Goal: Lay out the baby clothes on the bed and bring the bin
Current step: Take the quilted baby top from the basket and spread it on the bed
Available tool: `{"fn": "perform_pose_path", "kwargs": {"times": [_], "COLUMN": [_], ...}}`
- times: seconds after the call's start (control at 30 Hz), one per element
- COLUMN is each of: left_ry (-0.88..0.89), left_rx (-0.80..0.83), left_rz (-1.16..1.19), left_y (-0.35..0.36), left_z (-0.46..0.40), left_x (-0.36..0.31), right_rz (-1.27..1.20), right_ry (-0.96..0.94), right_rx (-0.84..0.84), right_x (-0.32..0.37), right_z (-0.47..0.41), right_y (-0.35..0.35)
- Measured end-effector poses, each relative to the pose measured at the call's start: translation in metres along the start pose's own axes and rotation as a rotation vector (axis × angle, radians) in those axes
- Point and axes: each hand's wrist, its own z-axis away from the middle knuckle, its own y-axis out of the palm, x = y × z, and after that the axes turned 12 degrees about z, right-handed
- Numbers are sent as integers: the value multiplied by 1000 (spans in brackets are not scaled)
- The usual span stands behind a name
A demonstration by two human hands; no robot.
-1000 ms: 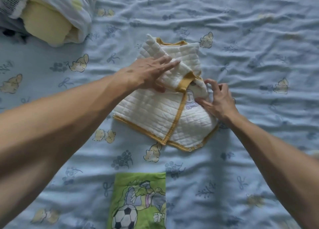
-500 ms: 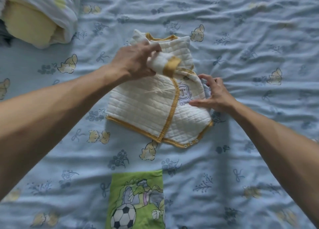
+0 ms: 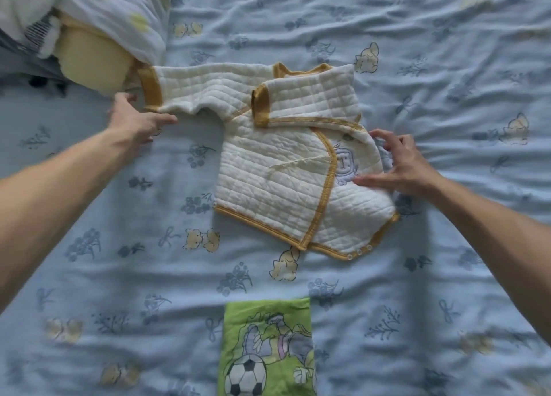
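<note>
Spreading step under way: quilted baby jacket (image 3: 277,175) lies mid-bed (image 3: 447,67), left sleeve stretched out. Left hand (image 3: 134,121) loose beside the cuff, right hand (image 3: 396,166) spread, pressing the jacket's right edge. Next, unfold the right sleeve.

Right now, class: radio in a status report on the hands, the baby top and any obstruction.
Left hand open at spread sleeve cuff. Right hand open, touching quilted baby top; other sleeve folded. Clothes pile crowds cuff. No bin visible.

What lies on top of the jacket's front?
The jacket has its right sleeve folded across the chest, and the right hand has fingertips on its side by the lion patch. What the folded sleeve covers cannot be seen.
</note>
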Motion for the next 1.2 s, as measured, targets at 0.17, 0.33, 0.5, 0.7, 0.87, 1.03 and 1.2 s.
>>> {"fn": "perform_pose_path", "kwargs": {"times": [0.17,0.33,0.5,0.7,0.87,1.03,1.2], "left_ry": [834,935,745,685,669,684,633], "left_rx": [13,368,429,498,550,542,564], "left_rz": [-446,-805,-881,-806,-833,-814,-831], "left_y": [41,91,100,103,107,109,111], "left_z": [40,63,46,38,28,24,22], "left_x": [-22,-23,1,14,13,17,17], "right_rz": [-2,-13,30,435,612,515,237], "right_ry": [1,22,-86,-379,-353,-280,-340], "right_rx": [8,32,25,-54,43,62,136], "right_x": [-1,3,22,134,179,183,169], "right_z": [-1,0,1,-50,-91,-106,-99], "right_y": [-1,-3,-48,-56,-25,-24,-45]}}
